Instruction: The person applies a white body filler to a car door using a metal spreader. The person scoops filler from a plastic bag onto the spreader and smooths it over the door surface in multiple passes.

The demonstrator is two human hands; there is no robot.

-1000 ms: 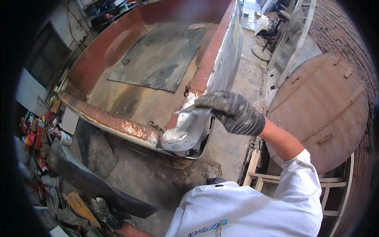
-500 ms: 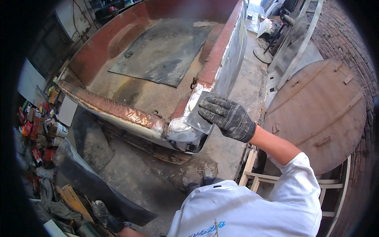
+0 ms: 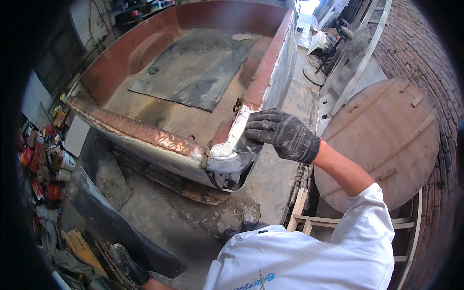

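The person's right hand [image 3: 282, 134], in a dark knit glove, rests on the rear corner [image 3: 231, 150] of a rusty red truck bed [image 3: 193, 92]. Its fingers are curled and pressed down on the bare silvery metal there; something small may be held under them, but the glove hides it. That corner sits just ahead of the person's white shirt [image 3: 309, 256], at the near right end of the bed's tail rail [image 3: 135, 126]. A dark flat mat [image 3: 193, 79] lies on the bed floor. The left hand is out of view. Along the left edge a clutter of small cans and boxes [image 3: 46, 154], red, white and yellow, lines the ground. A round wooden board [image 3: 382, 140] leans by the brick wall [image 3: 420, 53] at right.
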